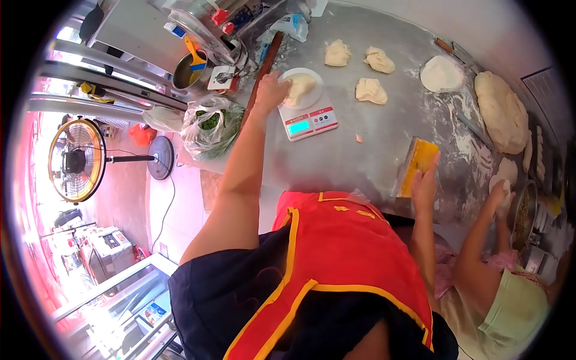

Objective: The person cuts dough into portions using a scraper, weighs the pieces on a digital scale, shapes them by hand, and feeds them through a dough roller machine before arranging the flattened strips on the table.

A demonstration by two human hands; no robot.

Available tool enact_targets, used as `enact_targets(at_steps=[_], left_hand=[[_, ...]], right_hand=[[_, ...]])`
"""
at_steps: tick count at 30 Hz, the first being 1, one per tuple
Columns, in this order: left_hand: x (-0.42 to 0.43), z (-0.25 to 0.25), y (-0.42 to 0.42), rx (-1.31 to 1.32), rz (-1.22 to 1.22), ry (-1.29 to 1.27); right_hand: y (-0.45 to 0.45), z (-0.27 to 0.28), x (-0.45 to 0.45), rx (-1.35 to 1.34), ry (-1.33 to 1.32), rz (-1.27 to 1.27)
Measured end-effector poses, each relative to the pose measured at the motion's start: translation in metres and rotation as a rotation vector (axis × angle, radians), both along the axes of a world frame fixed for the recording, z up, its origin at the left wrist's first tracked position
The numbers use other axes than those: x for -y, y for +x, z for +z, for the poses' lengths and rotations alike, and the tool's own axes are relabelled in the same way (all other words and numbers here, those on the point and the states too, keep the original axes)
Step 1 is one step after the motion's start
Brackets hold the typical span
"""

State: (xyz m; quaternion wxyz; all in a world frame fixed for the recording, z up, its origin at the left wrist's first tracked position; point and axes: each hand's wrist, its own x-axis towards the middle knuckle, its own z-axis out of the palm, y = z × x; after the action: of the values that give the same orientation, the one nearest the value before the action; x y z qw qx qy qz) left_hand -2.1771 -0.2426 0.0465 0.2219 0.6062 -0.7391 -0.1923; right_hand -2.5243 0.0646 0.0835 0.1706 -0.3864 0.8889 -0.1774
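Note:
My left hand reaches to the left edge of a digital kitchen scale, its curled fingers at a piece of dough on the scale's round white plate. The dough is blurred where it meets the fingers. The scale's blue display is lit. In my right hand is a dough scraper with a yellow handle, held just above the metal table. Beyond the scale lie separate dough pieces, and a small scrap of dough sits between scale and scraper.
A large dough mass and a floured white round lie at the right. A co-worker's hands handle dough there, beside a bowl of filling. To the left are a wooden rod and bagged greens.

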Motion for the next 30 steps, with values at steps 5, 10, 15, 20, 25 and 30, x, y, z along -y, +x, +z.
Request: enact_targets(at_steps=[5, 10, 15, 20, 25, 30], left_hand=[[0.005, 0.018, -0.013, 0.038, -0.114, 0.051], [0.016, 0.002, -0.023, 0.164, -0.192, 0.03], [-0.001, 0.001, -0.044, 0.429, -0.15, 0.153], [-0.01, 0.003, -0.066, 0.28, -0.26, 0.198], [-0.091, 0.0, -0.11, -0.007, -0.584, 0.305], [-0.149, 0.003, -0.113, 0.033, -0.408, 0.316]], right_hand=[[-0.003, -0.006, -0.002, -0.02, -0.039, 0.02], [0.001, 0.003, 0.0, -0.018, 0.008, 0.007], [-0.002, -0.005, -0.001, -0.011, -0.066, 0.04], [0.001, 0.003, 0.001, 0.013, 0.003, -0.021], [-0.002, -0.005, -0.004, -0.006, -0.069, 0.018], [-0.003, -0.007, -0.005, -0.006, -0.076, 0.022]])
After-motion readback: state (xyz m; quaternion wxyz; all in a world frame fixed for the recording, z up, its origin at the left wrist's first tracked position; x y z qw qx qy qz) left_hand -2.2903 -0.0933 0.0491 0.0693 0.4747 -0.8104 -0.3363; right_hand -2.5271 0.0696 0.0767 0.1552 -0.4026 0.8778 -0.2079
